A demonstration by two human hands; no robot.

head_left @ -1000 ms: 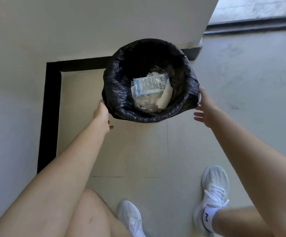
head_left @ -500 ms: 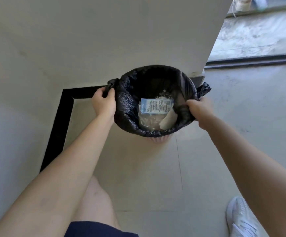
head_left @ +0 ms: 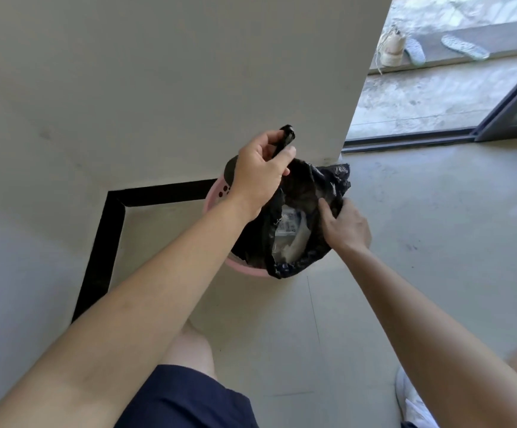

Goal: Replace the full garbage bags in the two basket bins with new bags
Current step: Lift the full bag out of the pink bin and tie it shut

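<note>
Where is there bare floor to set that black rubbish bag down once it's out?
The widest bare patch is the grey floor right of the pink plastic basket bin, up to the dark door track. A smaller one lies between bin and the person's knee. Behind it is crowded: white wall, black skirting strip.

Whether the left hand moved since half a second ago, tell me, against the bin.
Yes. The left hand has lifted the garbage bag edge off the pink bin rim, upward and inward.

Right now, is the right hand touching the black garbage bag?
Touching. In the head view the right hand pinches the right edge of the black garbage bag, its fingers pressed into the plastic.
</note>
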